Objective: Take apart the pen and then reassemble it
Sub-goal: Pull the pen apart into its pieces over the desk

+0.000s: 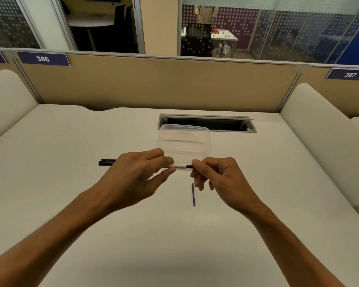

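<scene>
A pen (179, 166) with a white barrel and a black cap end lies level above the desk, held between both hands. My left hand (133, 175) grips the barrel's middle, and the black capped end (106, 162) sticks out to its left. My right hand (218, 179) pinches the dark right end of the pen between thumb and forefinger. A thin dark refill-like rod (193, 194) lies loose on the desk just below my right hand's fingers.
A clear plastic container (184, 140) stands right behind the hands. Behind it is an open cable slot (207, 123) in the white desk (71, 152). A tan partition (153, 83) closes the back, and padded side panels (319, 125) flank the desk.
</scene>
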